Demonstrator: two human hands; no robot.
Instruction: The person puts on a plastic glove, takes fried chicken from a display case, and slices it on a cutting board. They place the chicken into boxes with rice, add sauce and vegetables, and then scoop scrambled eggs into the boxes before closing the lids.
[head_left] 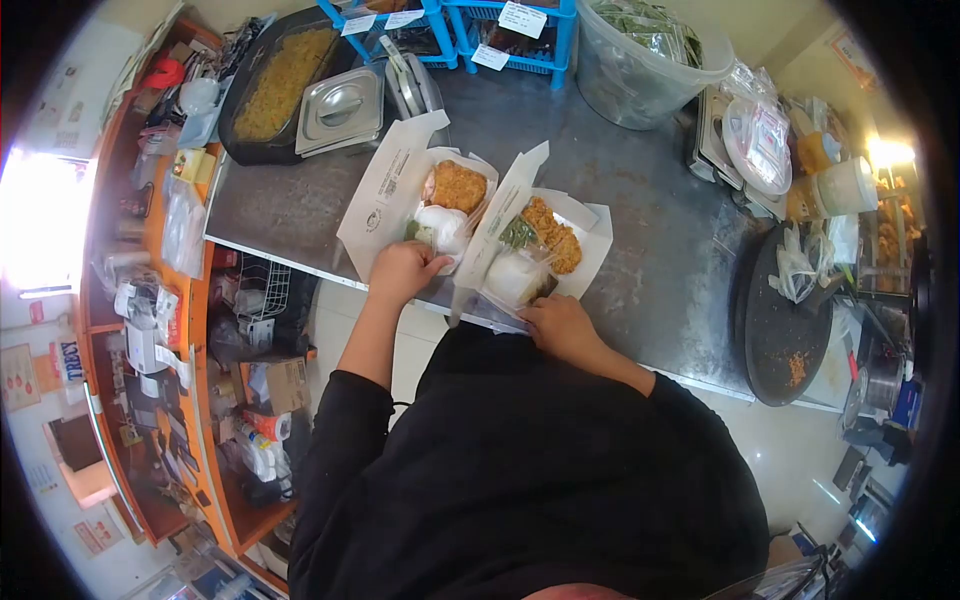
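Two white paper meal boxes stand side by side with their lids up, near the table's front edge. In the left meal box point(375, 200) lie a breaded fried piece point(458, 187), a plastic-wrapped white portion point(442, 230) and something green. My left hand point(402, 270) is closed at its front side, thumb beside the wrapped portion. The right meal box point(592, 240) holds crumbed fried chicken point(552, 235), greens point(518, 234) and another wrapped white portion point(515, 273). My right hand point(565, 325) grips its front corner, fingertips near a small dark item partly hidden.
Blue plastic baskets point(510, 35) with labels and a clear tub point(640, 90) of packed greens stand at the back. A lidded steel pan point(340, 105) sits beside a tray of yellow food point(285, 85). A round dark board point(790, 330) lies right; orange shelves point(180, 330) stand left.
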